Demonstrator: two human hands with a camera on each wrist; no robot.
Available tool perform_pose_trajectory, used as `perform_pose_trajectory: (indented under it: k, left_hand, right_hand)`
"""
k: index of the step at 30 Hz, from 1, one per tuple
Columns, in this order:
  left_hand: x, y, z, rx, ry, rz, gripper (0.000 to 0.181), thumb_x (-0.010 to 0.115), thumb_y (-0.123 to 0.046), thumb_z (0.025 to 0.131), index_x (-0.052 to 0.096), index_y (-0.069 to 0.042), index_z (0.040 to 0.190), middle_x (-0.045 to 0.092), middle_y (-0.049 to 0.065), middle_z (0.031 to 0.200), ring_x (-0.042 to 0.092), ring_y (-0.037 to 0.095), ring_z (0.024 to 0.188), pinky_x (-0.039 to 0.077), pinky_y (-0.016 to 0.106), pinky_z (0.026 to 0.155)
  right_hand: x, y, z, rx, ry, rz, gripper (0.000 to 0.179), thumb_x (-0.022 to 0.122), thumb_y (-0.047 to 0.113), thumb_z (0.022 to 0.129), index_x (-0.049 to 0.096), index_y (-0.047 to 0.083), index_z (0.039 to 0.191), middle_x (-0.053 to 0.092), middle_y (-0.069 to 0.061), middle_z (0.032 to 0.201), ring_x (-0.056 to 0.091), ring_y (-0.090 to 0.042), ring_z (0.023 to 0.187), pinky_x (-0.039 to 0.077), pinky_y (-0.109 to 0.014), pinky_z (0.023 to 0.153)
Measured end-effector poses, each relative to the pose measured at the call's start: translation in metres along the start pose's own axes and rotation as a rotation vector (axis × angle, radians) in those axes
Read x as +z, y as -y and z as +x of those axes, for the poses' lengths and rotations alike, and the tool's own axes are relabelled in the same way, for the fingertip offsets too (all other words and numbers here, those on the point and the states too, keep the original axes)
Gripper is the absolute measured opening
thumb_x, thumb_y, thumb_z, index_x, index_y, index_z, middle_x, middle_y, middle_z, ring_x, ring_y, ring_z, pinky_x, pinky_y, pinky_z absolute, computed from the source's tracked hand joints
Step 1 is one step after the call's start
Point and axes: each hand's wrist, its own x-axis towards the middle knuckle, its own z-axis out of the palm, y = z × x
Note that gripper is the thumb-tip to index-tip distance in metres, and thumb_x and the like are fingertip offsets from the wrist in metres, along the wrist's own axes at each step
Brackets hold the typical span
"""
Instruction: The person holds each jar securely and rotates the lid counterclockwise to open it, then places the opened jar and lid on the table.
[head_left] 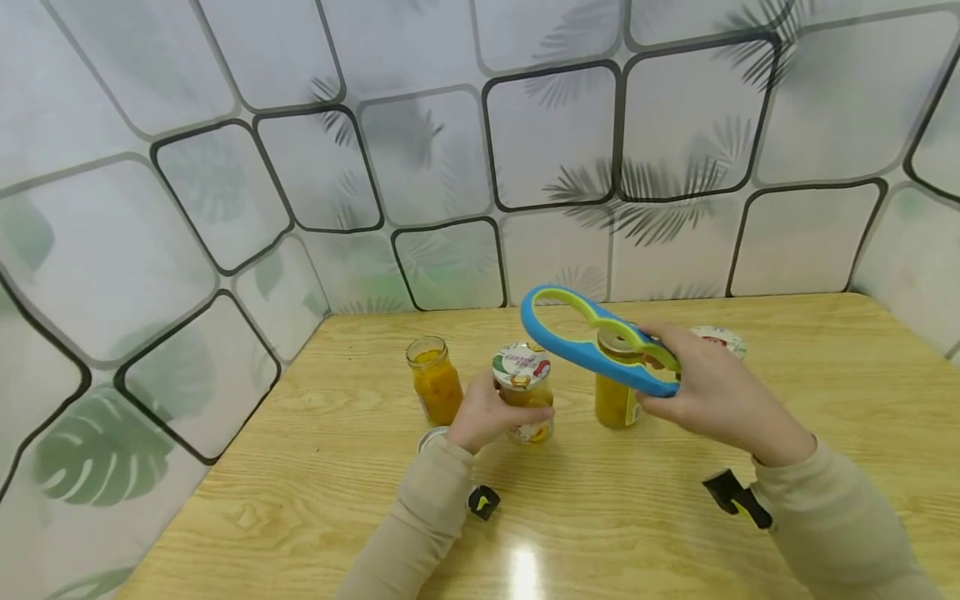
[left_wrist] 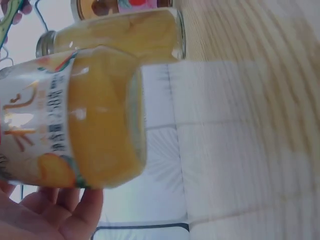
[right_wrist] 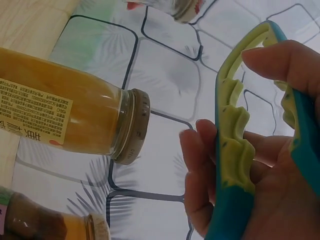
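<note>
Head view: on the wood-grain worktop (head_left: 600, 533), the right-hand grip (head_left: 708, 396) holds a looped blue-and-yellow plastic opener (head_left: 588, 359), partly hiding a tall yellow-filled glass jar (head_left: 617, 407). The left-hand grip (head_left: 487, 414) wraps a squat white-lidded glass jar (head_left: 527, 395), near an open orange-filled glass jar (head_left: 437, 387) and a half-hidden silver-rimmed disc (head_left: 430, 437).

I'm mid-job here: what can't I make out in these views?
Head view: most of the white-lidded jar's body, hidden behind the right hand.
Head view: part of the pale round item, covered by the left hand.
Left wrist view: the top of the held jar, cut off by the left edge.
Right wrist view: the ends of the opener, cut off by the frame edges; fine print on the yellow label, too small.
</note>
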Motion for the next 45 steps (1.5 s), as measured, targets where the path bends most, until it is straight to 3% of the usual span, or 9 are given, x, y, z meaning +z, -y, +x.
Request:
perform_pose_trajectory:
  k: [8, 16, 20, 35, 43, 45]
  left_hand:
    - [0.009, -0.008, -0.006, 0.085, -0.016, -0.025, 0.050, 0.073, -0.011, 0.071, 0.051, -0.009, 0.115, 0.057, 0.004, 0.107, 0.052, 0.018, 0.100, 0.041, 0.036, 0.087]
    - [0.017, -0.034, -0.022, 0.183, -0.084, -0.013, 0.043, 0.068, -0.001, 0.070, 0.052, 0.001, 0.110, 0.058, 0.012, 0.105, 0.054, 0.022, 0.097, 0.043, 0.037, 0.085]
    - [0.021, -0.038, -0.025, 0.232, -0.100, -0.042, 0.042, 0.066, 0.003, 0.069, 0.051, 0.004, 0.108, 0.058, 0.015, 0.102, 0.054, 0.022, 0.095, 0.044, 0.035, 0.084]
    - [0.028, -0.037, -0.026, 0.292, -0.149, -0.059, 0.053, 0.069, 0.006, 0.065, 0.049, 0.004, 0.113, 0.057, 0.016, 0.106, 0.053, 0.022, 0.097, 0.042, 0.032, 0.087]
    - [0.030, -0.010, -0.013, 0.343, -0.147, -0.064, 0.055, 0.073, -0.002, 0.065, 0.049, -0.004, 0.115, 0.059, 0.007, 0.105, 0.054, 0.014, 0.096, 0.043, 0.030, 0.086]
    - [0.031, -0.015, -0.016, 0.351, -0.142, -0.062, 0.054, 0.073, 0.000, 0.065, 0.050, -0.002, 0.115, 0.059, 0.010, 0.105, 0.054, 0.016, 0.096, 0.043, 0.031, 0.086]
  right_hand:
    - [0.001, 0.006, -0.002, -0.008, 0.035, 0.014, 0.062, 0.072, 0.008, 0.066, 0.044, -0.002, 0.120, 0.055, -0.010, 0.096, 0.053, -0.017, 0.072, 0.046, -0.031, 0.060]
    - [0.002, 0.010, -0.003, -0.043, 0.073, 0.000, 0.065, 0.070, 0.005, 0.063, 0.044, -0.002, 0.122, 0.055, -0.010, 0.091, 0.048, -0.014, 0.066, 0.042, -0.026, 0.055]
    - [0.002, 0.011, -0.004, -0.034, 0.087, -0.015, 0.064, 0.071, 0.008, 0.064, 0.044, 0.000, 0.123, 0.054, -0.009, 0.090, 0.047, -0.015, 0.067, 0.041, -0.026, 0.055]
    - [0.006, 0.017, -0.007, -0.023, 0.124, -0.064, 0.064, 0.072, 0.015, 0.065, 0.045, 0.003, 0.122, 0.053, -0.007, 0.089, 0.048, -0.013, 0.067, 0.041, -0.025, 0.053]
    - [0.008, 0.015, -0.007, -0.038, 0.134, -0.088, 0.068, 0.074, 0.017, 0.065, 0.043, 0.003, 0.124, 0.052, -0.006, 0.087, 0.046, -0.010, 0.063, 0.038, -0.025, 0.048]
    - [0.008, 0.016, -0.007, -0.037, 0.134, -0.092, 0.067, 0.073, 0.016, 0.065, 0.044, 0.002, 0.123, 0.052, -0.005, 0.086, 0.045, -0.010, 0.063, 0.038, -0.024, 0.048]
